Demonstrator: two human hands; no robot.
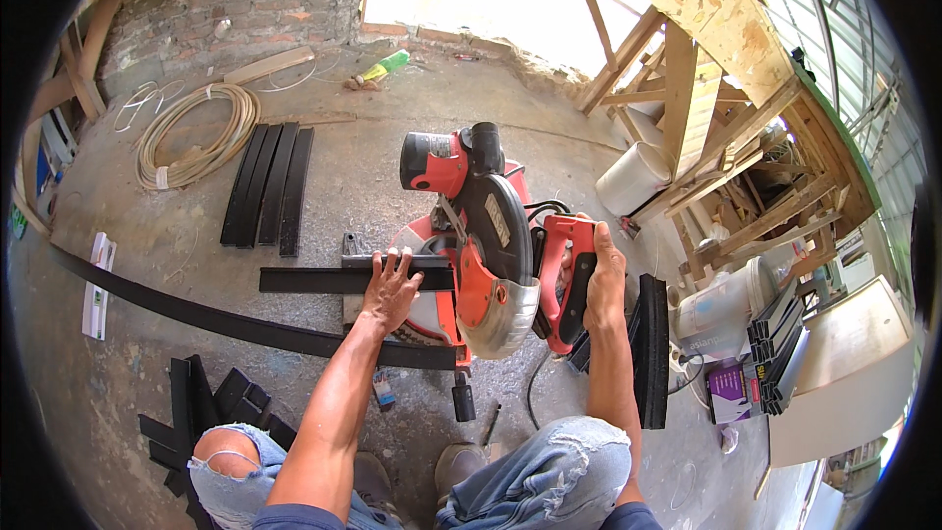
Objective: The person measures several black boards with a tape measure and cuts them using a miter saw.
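A red and black miter saw (498, 221) stands on the floor in front of my knees. My left hand (391, 292) lies with fingers spread over a short black metal profile (309, 281) at the saw's fence, left of the blade guard; its thumb points toward the blade. My right hand (605, 280) is wrapped round the saw's red and black handle (567, 280). Across the near side of the saw base lies a long black profile (226, 322), which reaches far to the left. The guard hides the blade.
Several black strips (267, 186) lie beyond on the left, beside a coil of pale tubing (196, 137). A white level (98, 285) rests at far left. Short black offcuts (235, 397) are by my left knee. Buckets (633, 179) and scrap wood stand at right.
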